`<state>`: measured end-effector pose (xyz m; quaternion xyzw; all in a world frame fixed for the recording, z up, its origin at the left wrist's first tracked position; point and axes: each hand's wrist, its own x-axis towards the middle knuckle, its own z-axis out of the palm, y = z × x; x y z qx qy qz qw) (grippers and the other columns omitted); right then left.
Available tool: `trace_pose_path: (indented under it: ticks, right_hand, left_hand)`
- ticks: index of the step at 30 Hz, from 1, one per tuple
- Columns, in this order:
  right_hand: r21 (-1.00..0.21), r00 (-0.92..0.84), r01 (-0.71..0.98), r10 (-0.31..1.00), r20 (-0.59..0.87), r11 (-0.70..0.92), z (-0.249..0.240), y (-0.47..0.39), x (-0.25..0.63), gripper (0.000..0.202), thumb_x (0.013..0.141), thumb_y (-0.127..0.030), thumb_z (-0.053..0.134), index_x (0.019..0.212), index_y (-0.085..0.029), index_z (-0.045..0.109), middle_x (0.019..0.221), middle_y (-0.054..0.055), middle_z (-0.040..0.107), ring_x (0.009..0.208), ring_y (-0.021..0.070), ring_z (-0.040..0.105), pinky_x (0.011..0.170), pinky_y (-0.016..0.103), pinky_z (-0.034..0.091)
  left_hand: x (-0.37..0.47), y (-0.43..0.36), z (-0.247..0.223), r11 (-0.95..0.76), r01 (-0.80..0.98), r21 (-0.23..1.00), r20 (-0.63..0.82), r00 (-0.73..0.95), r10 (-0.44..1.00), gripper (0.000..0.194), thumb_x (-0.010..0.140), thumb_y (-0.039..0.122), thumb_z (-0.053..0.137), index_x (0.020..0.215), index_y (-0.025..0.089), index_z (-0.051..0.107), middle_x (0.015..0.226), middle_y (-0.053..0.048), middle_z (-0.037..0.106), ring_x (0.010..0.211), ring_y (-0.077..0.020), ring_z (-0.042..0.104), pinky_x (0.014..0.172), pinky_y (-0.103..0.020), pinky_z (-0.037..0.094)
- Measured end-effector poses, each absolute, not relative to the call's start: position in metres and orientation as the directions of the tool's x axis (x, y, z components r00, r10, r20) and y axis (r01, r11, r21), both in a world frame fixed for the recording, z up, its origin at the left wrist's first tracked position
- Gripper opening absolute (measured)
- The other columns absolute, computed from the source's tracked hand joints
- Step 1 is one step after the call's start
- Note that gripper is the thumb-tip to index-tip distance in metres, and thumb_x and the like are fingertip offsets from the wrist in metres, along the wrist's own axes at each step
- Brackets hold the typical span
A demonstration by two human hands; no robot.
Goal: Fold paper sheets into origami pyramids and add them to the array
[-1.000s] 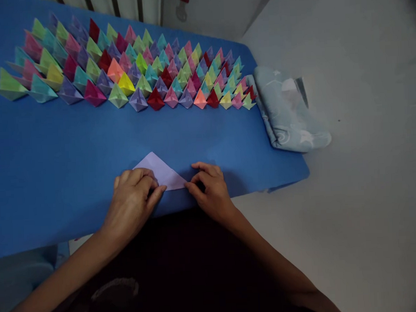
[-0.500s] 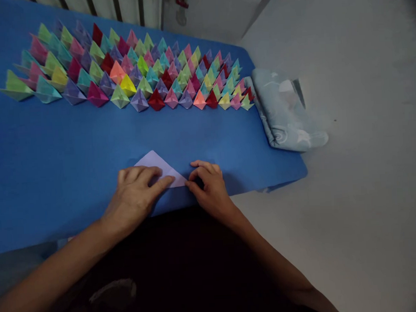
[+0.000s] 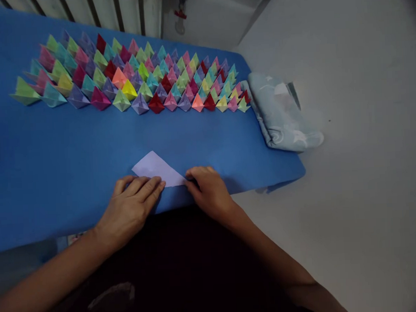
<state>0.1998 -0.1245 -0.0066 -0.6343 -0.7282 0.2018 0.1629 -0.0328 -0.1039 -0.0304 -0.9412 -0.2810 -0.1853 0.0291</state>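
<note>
A pale lilac sheet of paper (image 3: 158,169), folded to a pointed shape, lies near the front edge of the blue table (image 3: 90,152). My left hand (image 3: 130,201) presses on its lower left edge, fingers flat and side by side. At the sheet's right tip, my right hand (image 3: 209,188) pinches the point between thumb and curled fingers. Beyond the hands stand several rows of small folded paper boats (image 3: 140,103) in many colours.
A folded grey-blue cloth (image 3: 278,116) lies at the table's right end, beside a pale wall (image 3: 358,122). Behind the table are a white radiator (image 3: 131,14) and a red-handled valve (image 3: 180,13).
My left hand has slid back toward the lower left, uncovering more of the sheet, and its thumb is no longer stretched over it. My right fingers have curled in closer at the tip.
</note>
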Motion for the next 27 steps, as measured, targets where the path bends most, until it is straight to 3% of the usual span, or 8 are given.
trace_pose_path:
  ticks: [3, 6, 12, 16, 19, 21, 24, 27]
  right_hand:
    - [-0.487, -0.152, 0.869, 0.985, -0.083, 0.093, 0.0, -0.125, 0.196, 0.015, 0.093, -0.018, 0.054, 0.105, -0.02, 0.063, 0.084, 0.004, 0.067, 0.079, 0.0212, 0.057, 0.075, 0.035, 0.041]
    - [-0.602, -0.124, 0.798, 0.977, -0.174, -0.006, 0.004, -0.127, 0.194, 0.022, 0.088, -0.013, 0.055, 0.108, -0.022, 0.061, 0.073, -0.001, 0.063, 0.069, 0.017, 0.055, 0.069, 0.031, 0.04]
    - [-0.877, -0.112, 0.382, 0.928, -0.355, -0.29, 0.018, -0.129, 0.196, 0.016, 0.08, -0.019, 0.063, 0.095, -0.023, 0.058, 0.065, -0.008, 0.055, 0.057, 0.0097, 0.049, 0.055, 0.023, 0.037]
    - [-0.967, -0.074, 0.227, 0.989, -0.132, -0.112, 0.041, -0.13, 0.2, 0.022, 0.082, -0.032, 0.069, 0.101, -0.023, 0.061, 0.09, -0.001, 0.067, 0.083, 0.0147, 0.062, 0.075, 0.029, 0.048]
    - [-0.928, -0.077, 0.337, 0.987, 0.139, 0.157, 0.057, -0.126, 0.2, 0.042, 0.076, -0.034, 0.079, 0.114, -0.027, 0.062, 0.12, 0.004, 0.065, 0.115, 0.0214, 0.058, 0.1, 0.038, 0.043]
    - [-0.902, -0.163, 0.373, 0.972, 0.168, 0.219, 0.06, -0.12, 0.196, 0.045, 0.077, -0.032, 0.079, 0.119, -0.027, 0.061, 0.118, 0.003, 0.066, 0.115, 0.0214, 0.058, 0.102, 0.039, 0.042]
    - [-0.958, -0.237, 0.268, 0.971, 0.039, 0.104, 0.054, -0.109, 0.186, 0.037, 0.086, -0.029, 0.068, 0.121, -0.025, 0.058, 0.092, -0.001, 0.067, 0.083, 0.0143, 0.063, 0.079, 0.03, 0.049]
    - [-0.977, -0.244, 0.199, 0.962, -0.124, -0.076, 0.038, -0.094, 0.179, 0.035, 0.083, -0.026, 0.065, 0.117, -0.023, 0.057, 0.071, -0.007, 0.059, 0.063, 0.0099, 0.054, 0.059, 0.023, 0.042]
  left_hand:
    - [-0.03, -0.108, -0.03, -0.817, 0.57, 0.092, 0.397, 0.731, 0.555, 0.032, 0.098, 0.008, 0.046, 0.124, 0.015, 0.062, 0.124, -0.012, 0.07, 0.104, -0.0288, 0.064, 0.087, -0.044, 0.041]
    - [-0.025, -0.108, -0.029, -0.813, 0.57, 0.118, 0.437, 0.706, 0.558, 0.022, 0.098, 0.02, 0.056, 0.116, 0.013, 0.065, 0.117, -0.013, 0.072, 0.099, -0.0296, 0.065, 0.085, -0.044, 0.041]
    - [-0.018, -0.103, -0.029, -0.829, 0.546, 0.122, 0.5, 0.687, 0.527, 0.015, 0.098, 0.02, 0.056, 0.102, 0.011, 0.068, 0.103, -0.013, 0.074, 0.086, -0.0259, 0.066, 0.081, -0.042, 0.043]
    - [-0.023, -0.101, -0.009, -0.758, 0.538, 0.369, 0.51, 0.565, 0.649, 0.016, 0.099, 0.018, 0.051, 0.104, 0.017, 0.067, 0.098, -0.007, 0.074, 0.084, -0.0212, 0.066, 0.084, -0.039, 0.045]
    - [-0.028, -0.099, 0.017, -0.54, 0.46, 0.705, 0.338, 0.451, 0.826, 0.014, 0.098, 0.032, 0.056, 0.097, 0.024, 0.067, 0.093, 0.0, 0.073, 0.084, -0.0179, 0.067, 0.08, -0.033, 0.048]
    - [-0.028, -0.098, 0.029, -0.339, 0.391, 0.856, 0.156, 0.429, 0.89, 0.016, 0.094, 0.04, 0.061, 0.09, 0.025, 0.069, 0.084, 0.003, 0.07, 0.074, -0.0152, 0.065, 0.069, -0.028, 0.049]
    - [-0.028, -0.093, 0.029, -0.103, 0.318, 0.943, -0.038, 0.41, 0.911, 0.022, 0.088, 0.046, 0.065, 0.083, 0.024, 0.068, 0.074, 0.004, 0.067, 0.065, -0.014, 0.062, 0.06, -0.025, 0.05]
    - [-0.031, -0.089, 0.015, -0.063, 0.344, 0.937, -0.06, 0.337, 0.94, 0.023, 0.086, 0.046, 0.066, 0.094, 0.024, 0.069, 0.079, 0.001, 0.071, 0.071, -0.0171, 0.066, 0.064, -0.029, 0.054]
